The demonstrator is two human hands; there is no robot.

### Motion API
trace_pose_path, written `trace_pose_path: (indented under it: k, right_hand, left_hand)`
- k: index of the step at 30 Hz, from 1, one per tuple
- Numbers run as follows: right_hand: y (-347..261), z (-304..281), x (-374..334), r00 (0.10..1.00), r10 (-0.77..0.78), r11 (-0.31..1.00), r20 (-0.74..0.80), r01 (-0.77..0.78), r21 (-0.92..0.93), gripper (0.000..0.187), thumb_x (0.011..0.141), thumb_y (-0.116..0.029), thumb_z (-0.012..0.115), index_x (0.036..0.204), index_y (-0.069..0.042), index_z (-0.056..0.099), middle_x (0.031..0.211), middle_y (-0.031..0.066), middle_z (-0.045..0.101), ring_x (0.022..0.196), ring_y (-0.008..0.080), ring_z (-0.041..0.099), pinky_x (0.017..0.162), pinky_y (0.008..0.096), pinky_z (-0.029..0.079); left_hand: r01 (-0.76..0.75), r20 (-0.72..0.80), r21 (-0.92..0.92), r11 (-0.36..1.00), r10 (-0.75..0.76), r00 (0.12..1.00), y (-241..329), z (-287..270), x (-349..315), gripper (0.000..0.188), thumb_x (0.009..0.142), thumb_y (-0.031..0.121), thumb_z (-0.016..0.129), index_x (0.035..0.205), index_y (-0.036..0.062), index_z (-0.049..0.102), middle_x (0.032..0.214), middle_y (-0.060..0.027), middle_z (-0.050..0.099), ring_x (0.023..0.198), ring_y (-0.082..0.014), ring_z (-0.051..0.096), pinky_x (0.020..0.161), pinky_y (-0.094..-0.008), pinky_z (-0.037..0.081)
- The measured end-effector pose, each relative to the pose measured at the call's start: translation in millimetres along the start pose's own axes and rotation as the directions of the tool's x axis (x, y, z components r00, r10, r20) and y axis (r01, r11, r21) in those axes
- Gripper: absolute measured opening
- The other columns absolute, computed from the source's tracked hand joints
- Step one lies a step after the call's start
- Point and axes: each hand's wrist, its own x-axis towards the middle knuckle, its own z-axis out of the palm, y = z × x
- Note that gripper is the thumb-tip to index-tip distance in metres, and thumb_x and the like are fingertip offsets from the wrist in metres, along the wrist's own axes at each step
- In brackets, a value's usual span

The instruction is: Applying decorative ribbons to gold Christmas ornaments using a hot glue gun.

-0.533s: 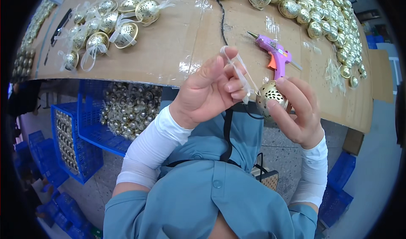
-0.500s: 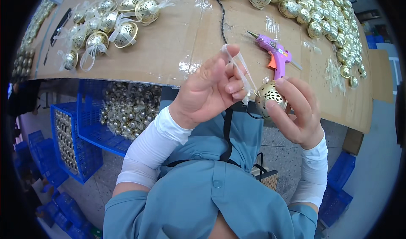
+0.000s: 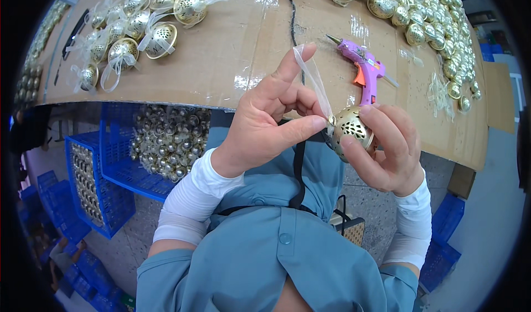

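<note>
Between thumb and fingers of the right hand (image 3: 394,149), gripping the pierced gold ball (image 3: 352,125) at the cardboard-covered table's (image 3: 221,63) near edge; hooking its ribbon (image 3: 316,81) over one raised finger of the left hand (image 3: 263,118), apparently straightening the loop; next, probably needing gentle tension, clear of the purple glue gun (image 3: 365,66).

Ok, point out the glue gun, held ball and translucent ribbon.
Glue gun (image 3: 363,59): head view, on its purple body.
Held ball (image 3: 348,125): head view, on its pierced golden side.
Translucent ribbon (image 3: 316,81): head view, on its stretched length.
</note>
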Motion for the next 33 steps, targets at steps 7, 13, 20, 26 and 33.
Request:
trace_pose_path:
  k: [7,13,20,26,33]
  right_hand:
    - [-6.0,2.3,0.2,1.0,-0.021,0.998,-0.016,0.02,-0.065,0.053,0.061,-0.004,0.075,0.107,-0.018,0.054,0.108,0.0129,0.048,0.087,0.0247,0.048,0.061,0.0338,0.044]
    - [-11.7,7.5,-4.2,1.0,0.005,0.993,-0.001,-0.005,-0.114,0.048,0.064,-0.007,0.075,0.106,-0.018,0.056,0.109,0.011,0.047,0.087,0.0229,0.048,0.065,0.0334,0.042]
    - [11.0,11.4,-30.7,0.827,0.559,0.828,-0.055,-0.553,0.096,0.028,0.072,-0.011,0.07,0.096,-0.003,0.059,0.089,0.0117,0.056,0.072,0.0207,0.053,0.059,0.0286,0.043]
    - [39.0,44.8,-40.4,0.36,0.893,0.371,0.27,-0.929,0.01,0.025,0.084,-0.023,0.061,0.086,0.001,0.06,0.066,0.0052,0.056,0.058,0.0136,0.051,0.054,0.0227,0.039]
    - [36.5,26.3,-50.0,0.15,0.876,-0.266,0.459,-0.643,0.718,0.035,0.085,-0.024,0.059,0.102,0.006,0.054,0.074,0.0068,0.057,0.061,0.013,0.054,0.053,0.0235,0.043]
  left_hand:
    - [-0.112,0.024,0.134,0.985,0.11,0.994,-8.1,0.3,-1.3,0.087,0.079,-0.004,0.059,0.144,0.0136,0.004,0.096,-0.0118,0.058,0.09,-0.0173,0.056,0.08,-0.0308,0.047]
    - [0.022,-0.036,-0.286,0.958,-0.034,0.999,-2.3,12.2,-4.4,0.094,0.078,-0.004,0.059,0.143,0.0207,-0.004,0.104,-0.0115,0.053,0.103,-0.0249,0.055,0.09,-0.0401,0.045]
    - [0.052,0.009,-0.341,0.939,-0.052,0.999,-4.0,-3.7,-7.9,0.104,0.073,-0.004,0.065,0.142,0.028,-0.006,0.107,-0.0115,0.05,0.111,-0.029,0.051,0.091,-0.0425,0.046]
    - [0.079,-0.012,-0.317,0.945,-0.087,0.996,3.2,-5.4,-11.3,0.108,0.071,-0.005,0.068,0.142,0.0259,-0.006,0.105,-0.0108,0.05,0.108,-0.0269,0.053,0.089,-0.0391,0.048]
    - [0.117,0.052,-0.232,0.966,-0.108,0.993,9.6,-13.3,-12.7,0.109,0.069,-0.006,0.07,0.143,0.0229,-0.006,0.103,-0.0109,0.051,0.104,-0.0247,0.055,0.086,-0.0357,0.049]
